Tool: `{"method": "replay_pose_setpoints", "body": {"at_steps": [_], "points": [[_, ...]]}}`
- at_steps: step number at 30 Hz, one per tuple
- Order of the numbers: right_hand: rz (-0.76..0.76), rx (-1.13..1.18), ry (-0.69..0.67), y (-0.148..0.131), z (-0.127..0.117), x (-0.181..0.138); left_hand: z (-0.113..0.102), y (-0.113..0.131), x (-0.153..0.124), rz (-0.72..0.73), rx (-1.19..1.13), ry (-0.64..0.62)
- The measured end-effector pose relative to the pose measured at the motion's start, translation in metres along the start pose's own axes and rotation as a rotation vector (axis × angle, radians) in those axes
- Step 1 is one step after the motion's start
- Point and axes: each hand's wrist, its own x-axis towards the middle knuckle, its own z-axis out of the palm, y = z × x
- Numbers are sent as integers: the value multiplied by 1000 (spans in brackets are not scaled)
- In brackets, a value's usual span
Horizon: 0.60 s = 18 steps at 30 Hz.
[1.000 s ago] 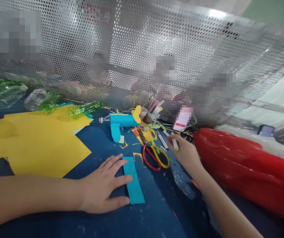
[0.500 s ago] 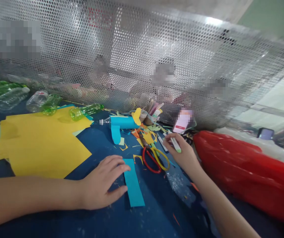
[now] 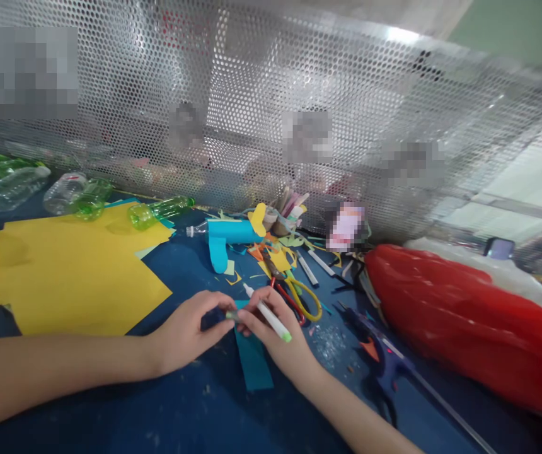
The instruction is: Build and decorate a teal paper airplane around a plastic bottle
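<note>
My right hand [image 3: 280, 328] holds a white marker [image 3: 271, 317] with a green end, its narrow end pointing up and left. My left hand [image 3: 190, 331] pinches a small grey-green piece [image 3: 232, 315], and the right fingertips meet it there too; its kind is too small to make out. Both hands are above a blue paper strip [image 3: 254, 366] on the table, its upper part partly covered. Just behind the right hand lie scissors [image 3: 309, 306] with one red and one yellow handle. Farther back rests a clear bottle wrapped in blue paper [image 3: 236, 232], with yellow paper at its end.
Yellow sheets [image 3: 82, 271] and several green and clear bottles [image 3: 13, 188] are on the left. A glue gun [image 3: 387, 356] and a red plastic bag [image 3: 460, 321] are on the right. Markers [image 3: 307, 270], paper scraps and a phone [image 3: 345, 227] lie before a perforated metal screen [image 3: 252, 94].
My right hand has come left and toward me with the marker, meeting my left hand over the blue strip. The left fingers have closed into a pinch. The glue gun has come into sight.
</note>
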Motion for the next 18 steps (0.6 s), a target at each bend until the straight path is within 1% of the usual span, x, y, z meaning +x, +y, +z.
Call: {"method": "replay_pose_setpoints", "body": {"at_steps": [3, 5, 7, 10, 12, 15, 18], "points": [[18, 10, 15, 0, -1, 2, -1, -1, 2, -21, -10, -50], [18, 2, 29, 0, -1, 1, -2, 0, 3, -42, -36, -52], [-4, 22, 39, 1, -4, 1, -3, 1, 4, -74, -70, -13], [-26, 139, 32, 5, -9, 2, -3, 0, 7, -139, -129, 84], [-23, 211, 71, 7, -11, 4, -2, -4, 9, -174, -174, 126], [-52, 219, 176, 7, -11, 4, -1, -9, 11, -191, -220, 137], [-63, 170, 217, 4, -8, 3, 0, -12, 11, -175, -220, 125]]}}
